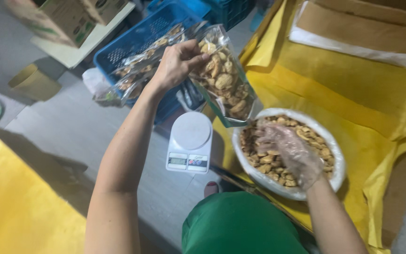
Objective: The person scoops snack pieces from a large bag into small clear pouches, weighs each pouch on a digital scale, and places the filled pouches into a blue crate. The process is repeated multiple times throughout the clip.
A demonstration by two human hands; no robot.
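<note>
Clear plastic pouch of brown snack pieces (224, 77) is up in my left hand (177, 63), fingers pinching its top edge, mouth tilted w/ bottom near the white bowl of same pieces (332, 146). Right hand (292, 155), in thin clear glove, lies half-curled in the pieces, holding nothing I can make out. Bowl sits on yellow cloth (353, 89); white digital scale (190, 141) on grey floor beside it; blue plastic crate w/ filled pouches (139, 44) behind.

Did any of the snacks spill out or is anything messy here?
No spill shows. The left hand holds a clear bag of snacks tilted over the white bowl, and the gloved right hand rests in the bowl. The snacks look contained. The small scale sits bare on the floor.
</note>
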